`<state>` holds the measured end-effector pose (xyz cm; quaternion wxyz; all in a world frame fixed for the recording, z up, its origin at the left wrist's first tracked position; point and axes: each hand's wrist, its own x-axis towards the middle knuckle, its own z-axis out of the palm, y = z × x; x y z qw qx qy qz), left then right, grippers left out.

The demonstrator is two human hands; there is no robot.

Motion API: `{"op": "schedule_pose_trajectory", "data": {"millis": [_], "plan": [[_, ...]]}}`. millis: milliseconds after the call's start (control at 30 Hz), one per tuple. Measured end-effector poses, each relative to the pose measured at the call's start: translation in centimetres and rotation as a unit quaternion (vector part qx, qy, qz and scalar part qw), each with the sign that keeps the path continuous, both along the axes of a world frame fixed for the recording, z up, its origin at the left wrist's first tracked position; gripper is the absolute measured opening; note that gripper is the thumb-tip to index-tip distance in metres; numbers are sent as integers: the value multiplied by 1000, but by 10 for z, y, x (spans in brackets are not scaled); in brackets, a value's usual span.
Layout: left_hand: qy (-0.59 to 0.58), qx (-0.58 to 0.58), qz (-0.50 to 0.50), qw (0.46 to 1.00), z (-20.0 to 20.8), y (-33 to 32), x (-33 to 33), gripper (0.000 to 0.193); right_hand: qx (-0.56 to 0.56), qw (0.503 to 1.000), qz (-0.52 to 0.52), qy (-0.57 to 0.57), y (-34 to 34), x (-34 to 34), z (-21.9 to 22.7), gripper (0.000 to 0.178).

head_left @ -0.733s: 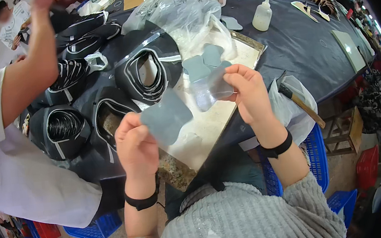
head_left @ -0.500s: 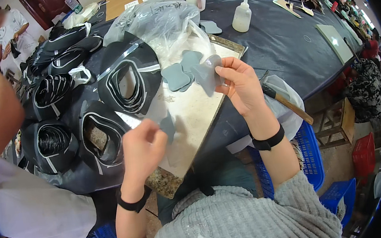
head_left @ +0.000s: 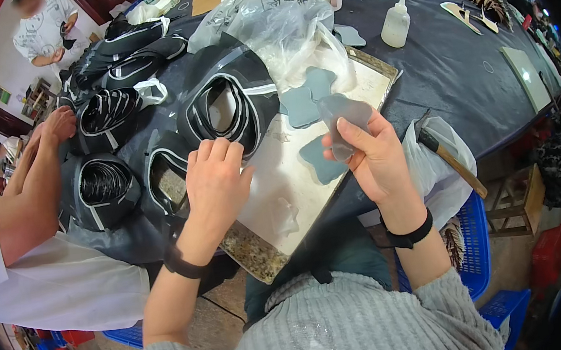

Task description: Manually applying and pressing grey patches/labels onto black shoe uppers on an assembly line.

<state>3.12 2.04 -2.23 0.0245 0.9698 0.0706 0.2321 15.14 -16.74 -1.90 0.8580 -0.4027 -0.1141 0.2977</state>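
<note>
The right hand [head_left: 375, 150] has its thumb and fingers closed on a clear piece [head_left: 340, 108], which is tilted up over the board [head_left: 287, 182] and not yet set down. The left hand [head_left: 215, 175] is over the board's left side, fingers half bent and slightly spread, thumb apart; nothing shows in its grip, though its underside is hidden. Its fingertips are near the black stack [head_left: 253, 75]; whether they touch it, I cannot tell.

As things lie, the work looks part-way through. One grey patch [head_left: 319, 163] lies on the board just below the right fingers, set apart from the overlapping grey pile [head_left: 299, 108] beyond. Part of it is hidden by the hand, so contact is unclear. A clear film [head_left: 286, 215] rests loose on the board's near part. What seems left is the piece in hand and the pile, whose count cannot be made out. One more patch, the far one [head_left: 350, 35], lies on the table [head_left: 461, 74] beside the plastic bag [head_left: 264, 16].
</note>
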Motion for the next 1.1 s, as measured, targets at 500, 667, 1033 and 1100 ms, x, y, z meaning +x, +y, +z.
{"op": "schedule_pose_trajectory", "data": {"millis": [500,667,1033,1100], "plan": [[-163,-533,-92,825,77,31,-21,5,-20,993,15,-115,18,-7,28,12],[-117,-636,-123,753,78,-19,-39,16,-45,946,132,-292,61,-26,62,11],[-104,-686,-145,706,68,-22,-47,21,-149,916,144,-343,44,-40,73,11],[-98,-690,-146,702,69,-22,-46,22,-159,909,134,-362,43,-39,74,11]]}}
